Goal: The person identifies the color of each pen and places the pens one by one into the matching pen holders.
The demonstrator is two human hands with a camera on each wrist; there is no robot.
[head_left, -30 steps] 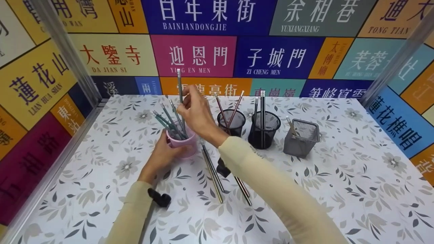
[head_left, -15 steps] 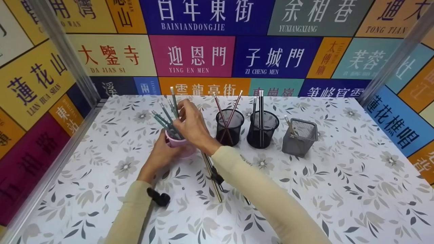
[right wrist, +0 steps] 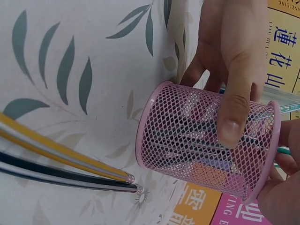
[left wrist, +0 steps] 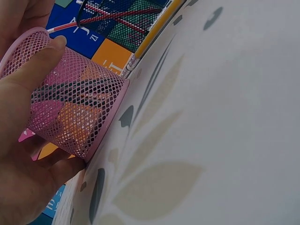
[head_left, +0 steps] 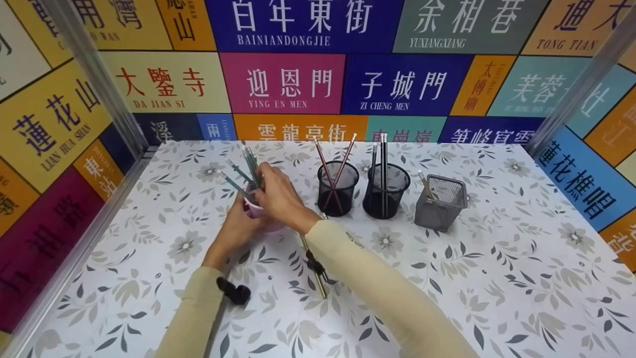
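My left hand [head_left: 234, 226] grips the side of a pink mesh pencil cup [right wrist: 173, 126], its thumb [left wrist: 37, 65] lying along the mesh. Several green pencils [head_left: 237, 170] with pale tips lean out of the cup's mouth toward the left. At the rim, my right hand [head_left: 278, 195] has curled fingers among the pencils and pinches a green one [right wrist: 284, 150]. The lower parts of the pencils show through the mesh in the right wrist view. My right hand hides part of the rim in the head view.
Two black mesh cups stand to the right, one with red pencils [head_left: 324, 161], one with black pencils [head_left: 383, 169]. Beyond them is a grey square mesh cup [head_left: 437, 216] with a pencil. A yellow pencil [right wrist: 61, 149] and a black pencil [right wrist: 70, 173] lie near the pink cup.
My right hand has come down from above the cup to its rim, lowering a green pencil in among the others. My left hand has stayed around the pink cup.
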